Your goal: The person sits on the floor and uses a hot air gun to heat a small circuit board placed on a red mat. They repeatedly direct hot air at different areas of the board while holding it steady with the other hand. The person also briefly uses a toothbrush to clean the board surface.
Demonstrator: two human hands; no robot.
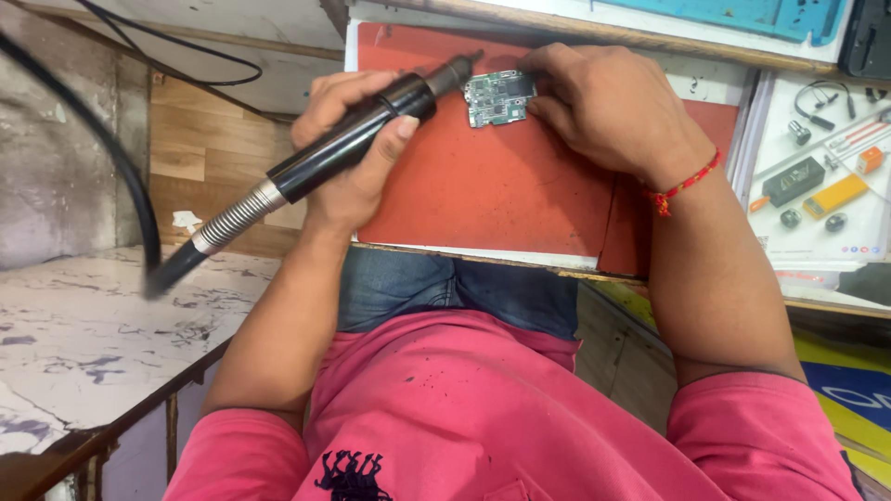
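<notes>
On the red mat, seen from the head camera, a small green circuit board lies flat. His right hand pins its right edge with curled fingertips. His left hand is wrapped around a black hot-air handpiece, its long axis slanting up-right, nozzle just left of the board.

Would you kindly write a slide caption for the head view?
Left hand aims a black corded tool at a green circuit board, steadied by the right hand on a red mat.
</notes>
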